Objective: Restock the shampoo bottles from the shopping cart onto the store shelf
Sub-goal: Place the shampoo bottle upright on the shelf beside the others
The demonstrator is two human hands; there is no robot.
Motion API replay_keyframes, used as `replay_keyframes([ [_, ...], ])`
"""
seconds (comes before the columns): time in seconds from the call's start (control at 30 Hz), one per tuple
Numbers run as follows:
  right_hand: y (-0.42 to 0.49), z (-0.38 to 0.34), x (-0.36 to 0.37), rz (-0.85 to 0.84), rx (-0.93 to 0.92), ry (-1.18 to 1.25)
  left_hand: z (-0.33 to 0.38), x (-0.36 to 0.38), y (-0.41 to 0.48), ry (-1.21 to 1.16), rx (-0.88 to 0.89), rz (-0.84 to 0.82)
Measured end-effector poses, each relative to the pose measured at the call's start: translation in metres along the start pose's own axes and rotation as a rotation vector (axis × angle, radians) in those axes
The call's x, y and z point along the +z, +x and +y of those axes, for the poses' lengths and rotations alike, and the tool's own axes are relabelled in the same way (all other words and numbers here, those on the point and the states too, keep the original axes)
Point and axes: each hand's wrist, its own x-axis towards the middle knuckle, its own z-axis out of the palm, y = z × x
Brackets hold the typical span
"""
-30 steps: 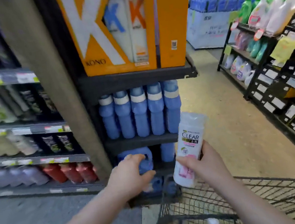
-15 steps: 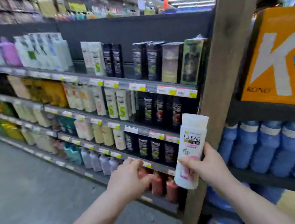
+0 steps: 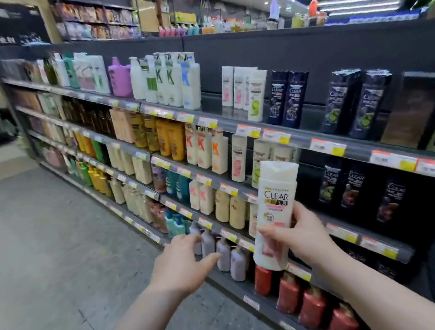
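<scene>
The right hand (image 3: 304,236) grasps the white plastic CLEAR shampoo bottle with pink label (image 3: 276,207) upright, in front of the dark store shelf (image 3: 326,147). The left hand (image 3: 179,265) is empty, fingers relaxed. It is probably best placed beside the matching white pink-labelled bottle (image 3: 238,158), label facing outward.

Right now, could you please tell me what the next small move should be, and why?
Probably raise the white CLEAR bottle in the right hand toward the matching pink-labelled bottle on the shelf just above: the labels look alike, and the left hand is free to steady neighbours.
</scene>
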Motion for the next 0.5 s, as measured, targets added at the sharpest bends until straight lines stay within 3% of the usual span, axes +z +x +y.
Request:
replay_keyframes([
  [0.33, 0.178, 0.005, 0.080, -0.057, 0.007, 0.034, -0.059, -0.043, 0.162, 0.090, -0.090, 0.004],
  [0.5, 0.267, -0.007, 0.110, -0.095, 0.010, 0.061, -0.075, -0.061, 0.246, 0.081, -0.052, 0.022],
])
